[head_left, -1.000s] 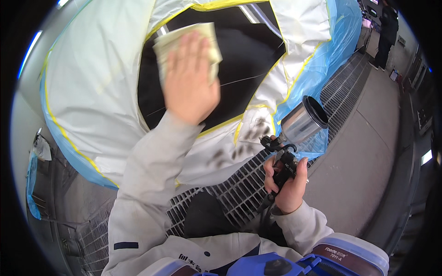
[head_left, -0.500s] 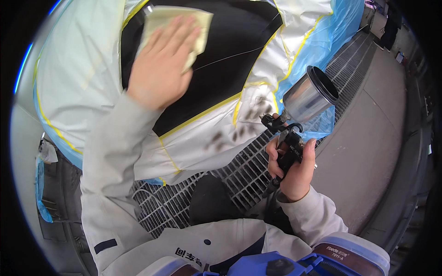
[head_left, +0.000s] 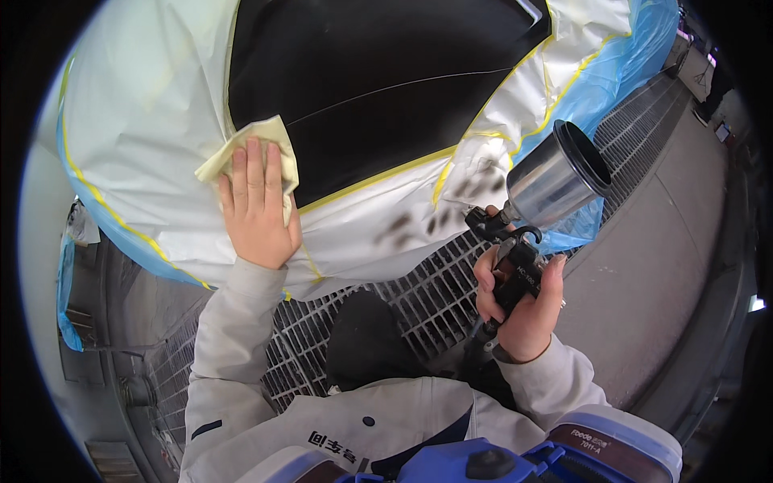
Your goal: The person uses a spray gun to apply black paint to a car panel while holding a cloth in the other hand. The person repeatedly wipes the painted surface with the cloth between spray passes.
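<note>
My left hand [head_left: 259,211] lies with fingers stretched out and pressed over a pale yellow wiping cloth [head_left: 279,145]. The cloth sits at the lower left corner of a glossy black vehicle panel [head_left: 378,121], overlapping the taped edge and the white masking sheet [head_left: 161,153]. Off to the right, my right hand [head_left: 527,310] grips the black handle of a spray gun [head_left: 515,270]. A silver paint cup [head_left: 551,181] with a black rim tilts up from the gun, apart from the panel. What lies beneath my left palm is hidden.
Yellow tape [head_left: 378,179] borders the panel. Blue plastic film [head_left: 584,97] hangs at the right, and dark spray spots mark the white sheet below. A metal floor grating [head_left: 435,298] runs beneath. Someone in dark clothing [head_left: 713,101] stands far right. A blue respirator [head_left: 475,463] fills the lower edge.
My left hand has drawn the cloth down across the black panel toward me, to its lower left corner. The spray gun stays in my right hand, and the view has shifted slightly.
</note>
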Demonstrator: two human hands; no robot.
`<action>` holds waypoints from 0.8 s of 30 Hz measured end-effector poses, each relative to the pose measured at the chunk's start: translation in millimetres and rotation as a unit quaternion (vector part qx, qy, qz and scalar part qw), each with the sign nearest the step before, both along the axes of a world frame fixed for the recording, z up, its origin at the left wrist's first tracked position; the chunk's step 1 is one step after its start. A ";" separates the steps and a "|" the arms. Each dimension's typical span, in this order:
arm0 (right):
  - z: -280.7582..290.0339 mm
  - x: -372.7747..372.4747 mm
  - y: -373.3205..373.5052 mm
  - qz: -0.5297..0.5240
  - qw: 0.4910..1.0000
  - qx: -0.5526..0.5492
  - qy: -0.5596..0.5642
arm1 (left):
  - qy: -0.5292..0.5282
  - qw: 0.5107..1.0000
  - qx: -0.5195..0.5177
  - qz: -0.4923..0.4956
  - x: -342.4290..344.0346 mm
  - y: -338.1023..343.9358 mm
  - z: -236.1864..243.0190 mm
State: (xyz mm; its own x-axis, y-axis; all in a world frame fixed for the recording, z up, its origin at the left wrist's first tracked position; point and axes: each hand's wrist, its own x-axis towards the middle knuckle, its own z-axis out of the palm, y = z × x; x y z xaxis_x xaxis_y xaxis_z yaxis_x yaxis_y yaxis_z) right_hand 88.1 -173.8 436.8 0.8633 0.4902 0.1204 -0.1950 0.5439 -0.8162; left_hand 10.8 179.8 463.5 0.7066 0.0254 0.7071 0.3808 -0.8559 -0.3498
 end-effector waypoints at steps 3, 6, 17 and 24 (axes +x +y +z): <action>-0.3 -1.1 -0.9 0.009 1.000 -0.010 -0.004 | 0.012 0.999 -0.001 -0.046 -7.4 -3.2 -12.3; -0.4 -2.0 -1.2 0.010 1.000 -0.016 -0.009 | 0.016 1.000 -0.003 -0.016 -2.2 -9.6 1.6; 1.1 -0.6 -1.4 0.021 1.000 -0.017 0.009 | 0.030 0.998 -0.058 -0.014 6.6 -35.4 -3.7; 1.3 -3.7 3.0 0.004 0.998 -0.047 0.034 | -0.020 0.999 -0.024 0.022 14.0 -24.1 13.0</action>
